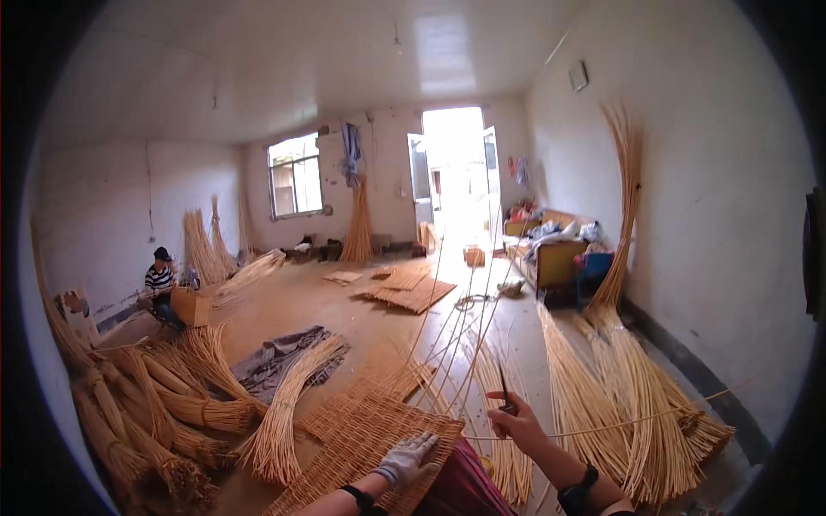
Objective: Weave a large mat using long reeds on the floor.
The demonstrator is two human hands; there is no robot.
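Observation:
My left hand (407,458), in a white work glove, lies flat on a woven wicker mat (361,434) spread in front of me. My right hand (516,421) is bare, wears a black wristband and grips a small dark tool (504,389) whose blade points up. A thin willow rod (619,421) runs from beside that hand out to the right. Several long upright rods (460,335) rise from the mat's far edge.
Bundles of willow rods (155,413) lie at the left and more rods (637,404) fan along the right wall. A seated person (160,284) works at the far left. Finished mats (409,292) lie mid-floor. A sofa (551,249) stands near the open door.

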